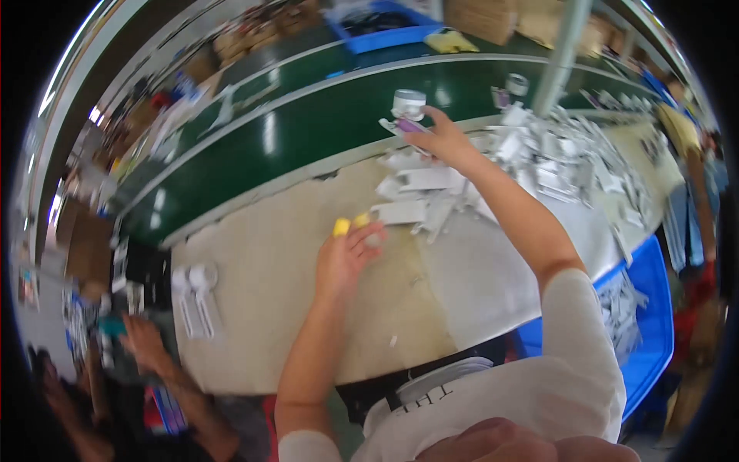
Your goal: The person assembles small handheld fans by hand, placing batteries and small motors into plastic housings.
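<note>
Over the near edge of the green conveyor belt, my right hand (pixel 446 140) is closed on a white plastic part with a round head (pixel 409 103); a purple patch shows at its lower end. My left hand (pixel 350 250) hovers above the table, fingers loosely apart, with nothing visible in it. Yellow covers (pixel 342 227) sit on its fingertips. White rectangular plastic pieces (pixel 400 212) lie just beyond that hand, at the edge of a large heap of white parts (pixel 550 154). Motion blurs both hands slightly.
Two white round-headed parts (pixel 202 279) lie at the table's left. A blue bin (pixel 654 308) of white pieces stands at the right, near a metal post (pixel 566 54). Across the belt (pixel 285 135) is a blue tray (pixel 396 38). A co-worker's hand (pixel 145 343) shows at lower left.
</note>
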Motion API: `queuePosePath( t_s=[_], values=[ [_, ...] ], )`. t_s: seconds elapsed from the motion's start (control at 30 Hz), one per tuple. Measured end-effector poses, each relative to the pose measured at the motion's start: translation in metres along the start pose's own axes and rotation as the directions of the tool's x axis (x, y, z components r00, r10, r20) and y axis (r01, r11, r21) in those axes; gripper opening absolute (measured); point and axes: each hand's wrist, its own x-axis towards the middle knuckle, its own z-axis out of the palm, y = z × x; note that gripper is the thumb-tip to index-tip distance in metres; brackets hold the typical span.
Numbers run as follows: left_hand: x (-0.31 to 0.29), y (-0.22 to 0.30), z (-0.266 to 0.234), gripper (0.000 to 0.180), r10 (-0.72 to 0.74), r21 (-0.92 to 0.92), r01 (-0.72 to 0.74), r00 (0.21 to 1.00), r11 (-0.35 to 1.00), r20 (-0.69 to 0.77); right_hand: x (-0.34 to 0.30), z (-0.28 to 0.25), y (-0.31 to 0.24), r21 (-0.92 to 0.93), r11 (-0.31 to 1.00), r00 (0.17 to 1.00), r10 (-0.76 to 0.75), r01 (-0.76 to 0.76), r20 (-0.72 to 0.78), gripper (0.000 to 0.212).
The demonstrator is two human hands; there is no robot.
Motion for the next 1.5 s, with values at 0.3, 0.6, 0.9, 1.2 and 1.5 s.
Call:
queuePosePath(
  t_s=[0.3,0.6,0.9,1.2,1.5],
  values=[
    [-0.041,0.004,0.010,0.041,0.444,-0.123,-0.454,0.890,0.882,-0.101,-0.136,0.119,-0.023,-0.129,0.790,0.794,-0.566,0.599,0.219,0.080],
    [-0.052,0.018,-0.029,0.025,0.054,-0.482,0.013,0.991,0.876,0.125,-0.134,0.088,-0.021,-0.429,0.614,0.749,-0.553,0.663,0.365,0.094],
    [-0.051,0.025,-0.023,0.020,-0.007,0.221,0.009,1.000,0.975,-0.013,-0.097,0.022,0.015,-0.539,0.587,0.712,-0.702,0.604,0.034,0.038],
    [-0.049,0.015,-0.014,0.020,-0.252,-0.038,0.266,0.942,0.963,0.221,-0.133,0.045,-0.005,-0.297,0.599,0.632,-0.486,0.744,0.604,0.081],
    [-0.056,0.012,-0.006,0.026,-0.140,-0.350,0.225,0.957,0.909,0.253,-0.165,0.071,0.043,0.566,0.805,0.768,-0.247,-0.176,0.590,0.088]
  ],
)
